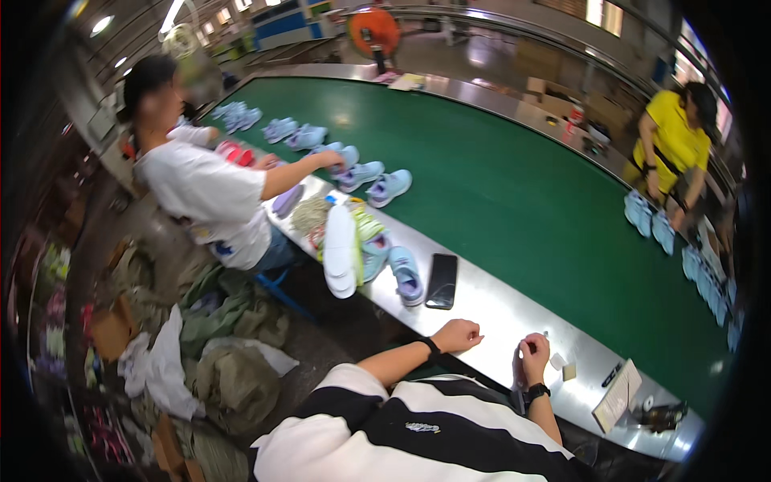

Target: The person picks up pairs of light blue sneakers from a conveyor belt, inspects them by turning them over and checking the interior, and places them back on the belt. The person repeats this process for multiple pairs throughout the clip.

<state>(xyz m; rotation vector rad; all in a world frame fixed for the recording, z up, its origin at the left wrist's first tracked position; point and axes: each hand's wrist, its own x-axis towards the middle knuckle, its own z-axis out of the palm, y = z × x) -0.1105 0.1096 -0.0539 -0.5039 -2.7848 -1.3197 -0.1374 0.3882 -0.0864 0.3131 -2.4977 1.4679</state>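
My left hand [458, 335] rests at the near edge of the metal ledge [490, 315], its fingers curled closed. Whatever may be in it is too small to tell. To its right, my right hand [534, 357] is also closed, thumb and fingers pinched together; I cannot make out what they hold. Small pale blocks [569, 371] lie just beside the right hand. Beyond the left hand a black phone [442, 281] lies flat on the ledge. Next to the phone is a light blue shoe [406, 275], with white insoles [340, 249] stacked farther left.
A green conveyor belt [498, 177] runs past the ledge, carrying several blue shoes [389, 187]. On the left a person in white [205, 185] reaches to the shoes; another in yellow [675, 136] handles shoes across the belt. A card [617, 396] stands at right. Sacks [237, 386] cover the floor.
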